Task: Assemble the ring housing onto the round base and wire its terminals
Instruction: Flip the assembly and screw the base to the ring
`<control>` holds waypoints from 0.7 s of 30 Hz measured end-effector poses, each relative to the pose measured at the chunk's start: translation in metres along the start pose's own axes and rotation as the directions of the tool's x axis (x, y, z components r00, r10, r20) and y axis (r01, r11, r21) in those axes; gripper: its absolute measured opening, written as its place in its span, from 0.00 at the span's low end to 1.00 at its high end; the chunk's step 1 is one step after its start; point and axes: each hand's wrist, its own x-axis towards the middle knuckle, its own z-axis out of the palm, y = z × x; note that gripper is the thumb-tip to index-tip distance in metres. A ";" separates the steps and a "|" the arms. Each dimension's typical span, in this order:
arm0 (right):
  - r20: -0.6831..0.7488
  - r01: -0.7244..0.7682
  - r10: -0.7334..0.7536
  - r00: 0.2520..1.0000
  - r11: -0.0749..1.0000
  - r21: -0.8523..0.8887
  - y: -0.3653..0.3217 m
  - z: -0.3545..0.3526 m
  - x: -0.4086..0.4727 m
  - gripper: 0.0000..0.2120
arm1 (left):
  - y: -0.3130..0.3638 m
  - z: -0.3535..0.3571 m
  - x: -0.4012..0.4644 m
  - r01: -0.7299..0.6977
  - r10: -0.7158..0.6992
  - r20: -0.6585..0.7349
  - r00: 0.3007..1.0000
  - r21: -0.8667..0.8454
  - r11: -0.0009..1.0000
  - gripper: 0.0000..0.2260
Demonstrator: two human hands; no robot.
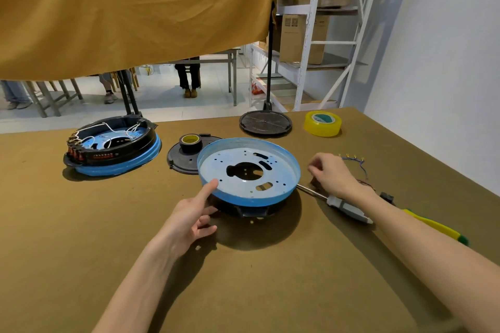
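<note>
The blue round base (270, 142), a shallow dish with several holes, sits tilted on a black ring housing (251, 211) that shows only under its near edge. My left hand (189, 213) grips the base's near-left rim, thumb on top and fingers underneath. My right hand (332, 173) hovers just right of the rim with its fingers curled; whether it holds anything is hidden. A bundle of wires with yellow terminals (354, 162) lies just beyond my right hand. A finished base with housing and white wiring (113, 146) stands at the far left.
A grey-handled screwdriver (343, 205) lies under my right wrist, its shaft pointing at the base. A yellow-green tool (435, 227) lies further right. Black tape (190, 142) rests on a black disc (178, 162). A black lid (265, 123) and yellow tape (322, 123) sit at the back.
</note>
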 end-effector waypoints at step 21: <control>-0.041 0.335 -0.403 0.914 0.696 0.635 -0.149 0.028 -0.062 0.03 | -0.011 -0.006 -0.001 0.027 -0.027 0.088 0.996 0.009 1.000 0.38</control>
